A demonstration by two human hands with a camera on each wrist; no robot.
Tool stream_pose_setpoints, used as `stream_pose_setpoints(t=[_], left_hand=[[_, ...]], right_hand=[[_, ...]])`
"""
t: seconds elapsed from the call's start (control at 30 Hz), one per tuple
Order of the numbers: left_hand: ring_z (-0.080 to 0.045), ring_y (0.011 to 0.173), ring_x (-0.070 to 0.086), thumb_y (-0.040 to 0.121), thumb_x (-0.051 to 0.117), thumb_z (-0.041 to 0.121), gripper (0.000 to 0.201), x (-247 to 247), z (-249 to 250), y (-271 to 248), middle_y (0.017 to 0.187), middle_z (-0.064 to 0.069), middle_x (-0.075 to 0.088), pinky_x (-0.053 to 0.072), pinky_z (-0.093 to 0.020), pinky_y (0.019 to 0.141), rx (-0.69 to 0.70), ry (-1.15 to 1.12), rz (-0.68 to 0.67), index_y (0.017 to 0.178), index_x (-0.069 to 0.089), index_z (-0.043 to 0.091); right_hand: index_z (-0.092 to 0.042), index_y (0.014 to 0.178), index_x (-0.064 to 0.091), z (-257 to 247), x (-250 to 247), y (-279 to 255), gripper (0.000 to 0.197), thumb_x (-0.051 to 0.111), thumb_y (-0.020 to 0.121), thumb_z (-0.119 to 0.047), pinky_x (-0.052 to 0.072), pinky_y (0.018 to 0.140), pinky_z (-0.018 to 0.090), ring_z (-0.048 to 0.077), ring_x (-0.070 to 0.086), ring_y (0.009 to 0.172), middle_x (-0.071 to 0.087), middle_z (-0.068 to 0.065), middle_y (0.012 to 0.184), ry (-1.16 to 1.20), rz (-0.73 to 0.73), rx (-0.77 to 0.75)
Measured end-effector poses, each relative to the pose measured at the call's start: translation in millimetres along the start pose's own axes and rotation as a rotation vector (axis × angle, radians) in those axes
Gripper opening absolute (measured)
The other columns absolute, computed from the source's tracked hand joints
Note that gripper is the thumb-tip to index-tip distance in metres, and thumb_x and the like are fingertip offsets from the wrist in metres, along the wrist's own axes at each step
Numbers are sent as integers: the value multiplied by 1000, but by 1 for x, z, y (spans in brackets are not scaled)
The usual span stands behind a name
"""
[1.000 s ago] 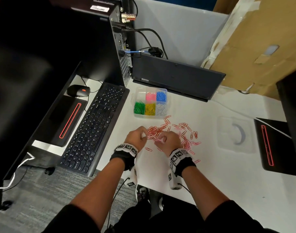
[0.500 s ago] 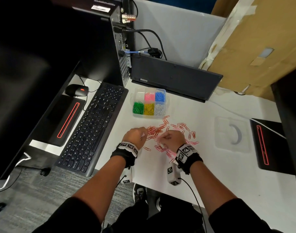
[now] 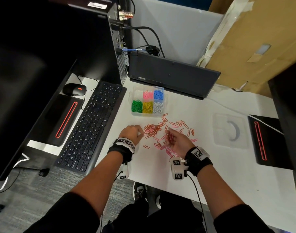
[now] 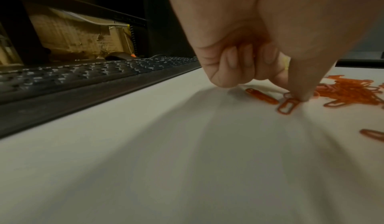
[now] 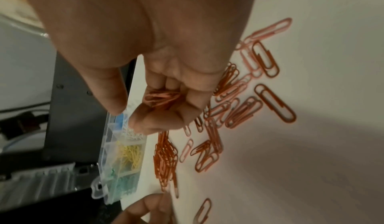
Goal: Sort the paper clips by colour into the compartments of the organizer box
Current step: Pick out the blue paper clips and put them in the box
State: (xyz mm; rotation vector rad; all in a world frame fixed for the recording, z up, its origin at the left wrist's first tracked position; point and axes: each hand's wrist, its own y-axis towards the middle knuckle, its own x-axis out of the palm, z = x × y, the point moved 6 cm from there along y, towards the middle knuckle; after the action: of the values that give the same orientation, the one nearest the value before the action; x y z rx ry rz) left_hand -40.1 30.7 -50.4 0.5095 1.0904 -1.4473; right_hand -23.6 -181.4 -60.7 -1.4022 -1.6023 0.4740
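The clear organizer box [image 3: 165, 100] stands at the back of the white table, with pink, blue, green, yellow and white clips in separate compartments and its back left compartment bare. Red paper clips [image 3: 154, 129] lie scattered in front of it. My left hand [image 3: 133, 132] sits at the pile's left edge; in the left wrist view its fingers [image 4: 239, 63] are curled round red clips and one fingertip presses a clip [image 4: 287, 105] on the table. My right hand [image 3: 176, 141] hovers over the pile, its curled fingers holding a bunch of red clips [image 5: 162, 98].
A black keyboard [image 3: 91, 125] lies to the left, with a mouse [image 3: 74, 89] behind it. A shut laptop [image 3: 172, 74] stands behind the box, a clear lid [image 3: 229, 130] lies to the right, and a black device [image 3: 265, 140] sits at the right edge.
My right hand has lifted off the pile and turned its palm upward with red clips in it. My left hand has stayed at the pile's left edge.
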Motion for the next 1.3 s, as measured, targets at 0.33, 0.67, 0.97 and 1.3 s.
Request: stream_pose_setpoints(t=[0.33, 0.67, 0.97, 1.3], left_hand=[[-25, 78, 57, 98, 48, 21, 17, 0, -2, -1, 83, -7, 62, 40, -26, 69, -127, -313, 47, 105, 55, 8], [-16, 56, 43, 102, 40, 31, 31, -4, 8, 8, 71, -7, 54, 39, -27, 58, -122, -730, 133, 77, 45, 12], [-17, 74, 56, 96, 46, 11, 21, 13, 6, 12, 80, 2, 60, 45, -25, 72, -119, -558, 93, 101, 65, 18], [-16, 82, 60, 84, 71, 32, 8, 9, 13, 19, 92, 2, 67, 44, -23, 72, -5, -173, 76, 85, 69, 25]], right_hand=[[-18, 82, 77, -9, 19, 8, 15, 85, 74, -27, 62, 63, 34, 16, 72, 63, 74, -1, 77, -1012, 177, -388], [-10, 85, 76, -16, 38, 12, 11, 72, 86, -20, 57, 63, 26, 9, 64, 66, 67, -4, 76, -1301, 101, -466], [0, 109, 64, -12, 12, 2, 18, 55, 96, -8, 53, 60, 21, 14, 58, 69, 62, 9, 81, -2, -162, -82], [-5, 92, 70, -26, 20, 20, 21, 65, 92, -25, 48, 53, 20, 11, 55, 60, 64, 4, 73, -229, -72, -112]])
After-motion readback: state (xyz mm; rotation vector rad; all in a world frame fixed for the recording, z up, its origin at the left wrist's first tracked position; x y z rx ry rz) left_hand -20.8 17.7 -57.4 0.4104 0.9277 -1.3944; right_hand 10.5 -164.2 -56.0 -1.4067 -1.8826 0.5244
